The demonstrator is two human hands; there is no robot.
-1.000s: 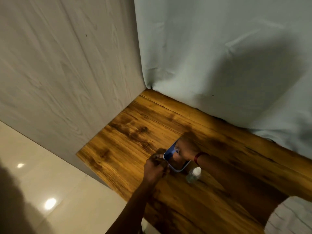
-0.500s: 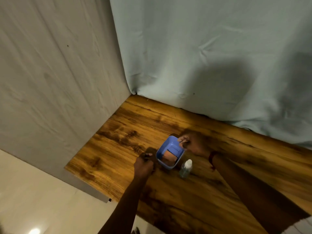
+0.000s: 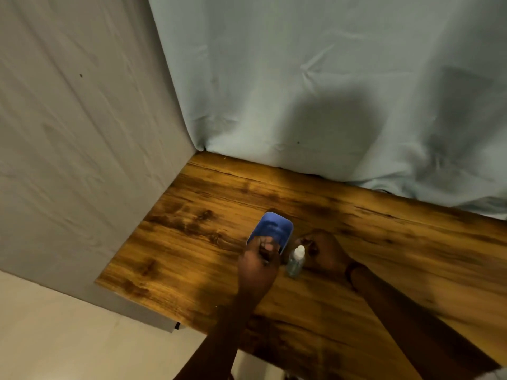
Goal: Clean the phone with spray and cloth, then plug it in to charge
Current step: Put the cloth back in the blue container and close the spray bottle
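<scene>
A: Phone (image 3: 271,231), blue case, is mid-desk (image 3: 192,242), closer to the back-left corner than the front edge. The left hand (image 3: 259,263) holds its near end, fingers curled round it.

B: Changed?

A: Yes. Half a second ago the right hand had its fingers on the phone's far corner; now the right hand (image 3: 323,255) is off it, resting on the desk just right of the spray bottle (image 3: 296,260). Its fingers look loosely curled, and whether they pinch anything I cannot tell. Too dark.

B: Bottle?

A: Upright, between both hands, just beside the phone's near right edge. Untouched.

B: Meaning?

A: Probably the handover: left steadies the phone, right is free for the bottle. Spraying looks next. No cloth or charger in view. The grey curtain (image 3: 329,91) hangs behind the desk.
</scene>
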